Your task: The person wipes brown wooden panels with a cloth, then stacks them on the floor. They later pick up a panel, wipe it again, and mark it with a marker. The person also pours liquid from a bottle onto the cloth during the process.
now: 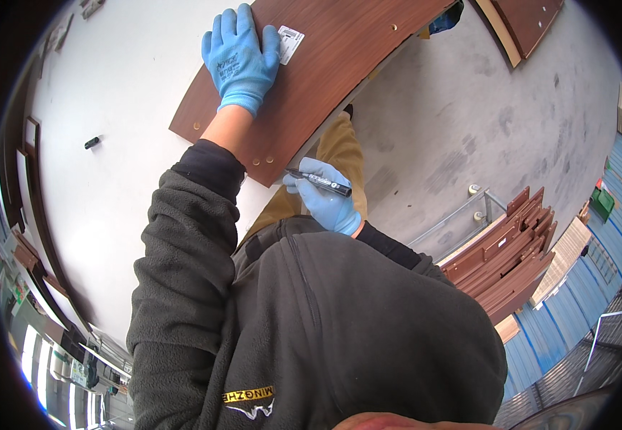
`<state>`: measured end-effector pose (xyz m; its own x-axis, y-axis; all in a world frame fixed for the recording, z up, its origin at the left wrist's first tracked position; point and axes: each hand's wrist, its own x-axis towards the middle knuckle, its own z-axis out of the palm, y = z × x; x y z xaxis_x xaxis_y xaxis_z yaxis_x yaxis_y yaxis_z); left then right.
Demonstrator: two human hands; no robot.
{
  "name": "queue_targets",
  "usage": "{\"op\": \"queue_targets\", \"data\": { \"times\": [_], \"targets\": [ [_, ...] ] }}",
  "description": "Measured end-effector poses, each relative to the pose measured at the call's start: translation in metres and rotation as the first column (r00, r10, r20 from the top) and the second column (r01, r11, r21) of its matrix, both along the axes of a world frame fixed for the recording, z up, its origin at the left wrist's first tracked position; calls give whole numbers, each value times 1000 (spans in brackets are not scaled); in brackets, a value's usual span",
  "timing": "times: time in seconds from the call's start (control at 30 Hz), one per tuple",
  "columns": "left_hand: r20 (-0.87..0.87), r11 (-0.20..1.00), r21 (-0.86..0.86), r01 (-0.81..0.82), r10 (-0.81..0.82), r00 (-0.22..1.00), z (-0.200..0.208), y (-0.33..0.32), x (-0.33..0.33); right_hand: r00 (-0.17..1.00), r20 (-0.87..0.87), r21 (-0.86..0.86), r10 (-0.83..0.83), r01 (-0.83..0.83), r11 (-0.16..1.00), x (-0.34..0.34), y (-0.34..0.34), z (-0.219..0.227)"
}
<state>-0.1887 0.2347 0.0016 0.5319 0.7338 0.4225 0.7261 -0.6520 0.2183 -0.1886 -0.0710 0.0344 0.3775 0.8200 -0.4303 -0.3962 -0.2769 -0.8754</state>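
Note:
A reddish-brown wood-look board (318, 79) lies at a slant over the edge of the white tabletop (132, 79). Pressed flat on it, fingers stretched out, is my left hand (243, 64) in a light blue work glove. A white label (291, 44) sits right beside its index finger. My right hand (325, 197), gloved in the same blue, grips a black marker pen (322, 182). Its tip points toward the board's near corner, close to the edge; whether it touches cannot be made out. Small round holes (269, 160) show near that corner.
A small black cylinder (92, 142) lies on the tabletop at left. Brown boards (504, 251) are stacked by a metal frame (454, 222) at lower right. More panels (526, 29) stand at upper right. Dark-edged panels (35, 208) line the far left. Below is grey floor (461, 122).

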Motion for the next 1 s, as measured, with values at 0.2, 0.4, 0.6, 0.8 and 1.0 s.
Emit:
{"op": "queue_targets", "data": {
  "times": [0.2, 0.4, 0.6, 0.8, 1.0],
  "targets": [
    [12, 1000, 1, 1, -1, 1000, 2, -3, -1, 989, -29, -9, -147, 147, 989, 14, 5, -4],
    [-5, 988, -140, -68, 68, 998, 1, -15, -1, 990, 4, -36, -138, 138, 990, 27, 9, -4],
    [-10, 988, -138, -71, 70, 997, 1, -14, 0, 991, 10, -27, -135, 135, 990, 28, 12, -4],
    [-13, 987, -148, -68, 67, 998, 0, -14, -1, 971, 5, 6, -241, 241, 971, 30, 17, -3],
    [26, 999, 42, 1, -2, 1000, -3, -3, -1, 962, 25, 42, -272, 271, 962, 46, 20, -3]
  ]
}}
